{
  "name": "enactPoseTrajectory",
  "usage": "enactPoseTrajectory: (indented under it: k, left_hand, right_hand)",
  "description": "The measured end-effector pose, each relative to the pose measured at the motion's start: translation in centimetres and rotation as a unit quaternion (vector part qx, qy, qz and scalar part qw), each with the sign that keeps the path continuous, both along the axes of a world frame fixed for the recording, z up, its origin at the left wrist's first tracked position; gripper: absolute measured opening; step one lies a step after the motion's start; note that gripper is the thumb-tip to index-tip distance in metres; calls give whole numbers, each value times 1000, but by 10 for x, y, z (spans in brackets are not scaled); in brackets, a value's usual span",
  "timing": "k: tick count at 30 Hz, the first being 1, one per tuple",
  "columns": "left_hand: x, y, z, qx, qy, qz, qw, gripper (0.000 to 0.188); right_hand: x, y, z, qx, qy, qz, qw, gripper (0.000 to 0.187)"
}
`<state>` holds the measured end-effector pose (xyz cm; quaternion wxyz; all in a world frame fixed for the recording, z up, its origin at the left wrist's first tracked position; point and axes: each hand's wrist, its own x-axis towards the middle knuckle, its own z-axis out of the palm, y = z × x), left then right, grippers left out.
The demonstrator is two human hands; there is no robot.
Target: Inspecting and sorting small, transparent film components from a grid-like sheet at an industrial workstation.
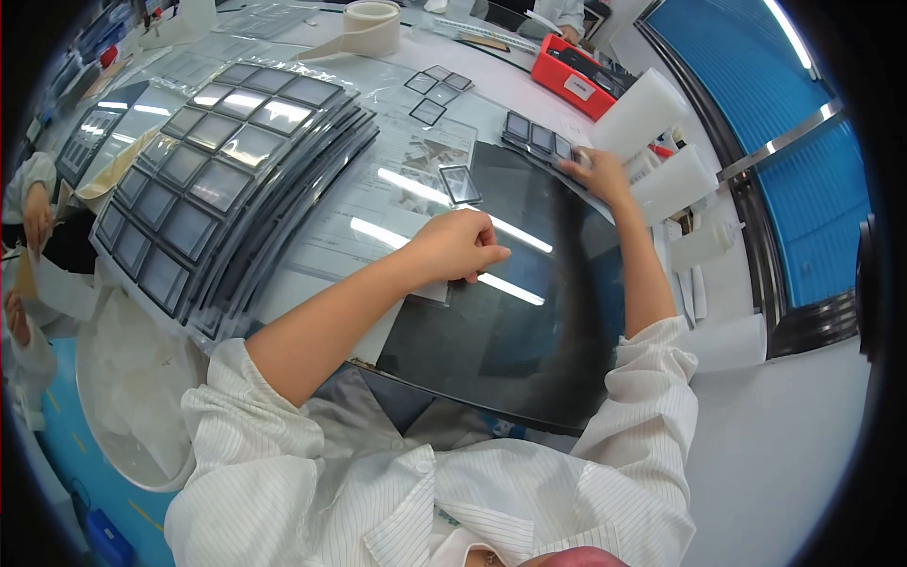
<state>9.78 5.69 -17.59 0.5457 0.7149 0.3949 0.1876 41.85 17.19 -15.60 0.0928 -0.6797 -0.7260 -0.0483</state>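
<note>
Over the dark glossy mat (529, 312), my left hand (458, 246) is closed with its fingers curled; whatever they may pinch is hidden. My right hand (597, 174) reaches to the far right, fingers closed on the near end of a narrow black tray (539, 139) with framed rectangular panes. One loose dark-framed pane (460, 184) lies by the mat's left edge, beyond my left hand. Several more small framed panes (438, 92) lie grouped farther back on the table.
At the left rises a tall stack of black compartment trays (213, 156) with clear panes. A red bin (578, 80) and white rolls (638, 118) line the right side. A tape roll (370, 26) stands at the back. Below left sits a white tub (137, 387); another person's hand (38, 215) is nearby.
</note>
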Motion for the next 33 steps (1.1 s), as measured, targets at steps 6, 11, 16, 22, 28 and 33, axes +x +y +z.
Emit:
enactPoseTrajectory:
  k: [6, 11, 16, 22, 28, 33]
  left_hand:
    - [3, 2, -1, 5, -1, -3, 1000, 27]
    - [3, 2, -5, 3, -10, -2, 1000, 27]
    - [3, 0, -5, 3, -9, 5, 1000, 26]
    - [4, -1, -3, 38, 16, 6, 999, 25]
    - [6, 1, -2, 23, 22, 2, 999, 25]
    - [6, 1, -6, 25, 9, 5, 1000, 24]
  right_hand:
    - [8, 1, -3, 5, -20, 19, 1000, 70]
    - [5, 12, 8, -60, -8, 51, 997, 78]
    - [-7, 0, 2, -50, -10, 76, 996, 76]
    - [-84, -13, 21, -105, 204, 161, 960, 55]
    - [-139, -18, 0, -108, 110, 305, 940, 73]
    - [-150, -12, 7, -175, 58, 290, 939, 78]
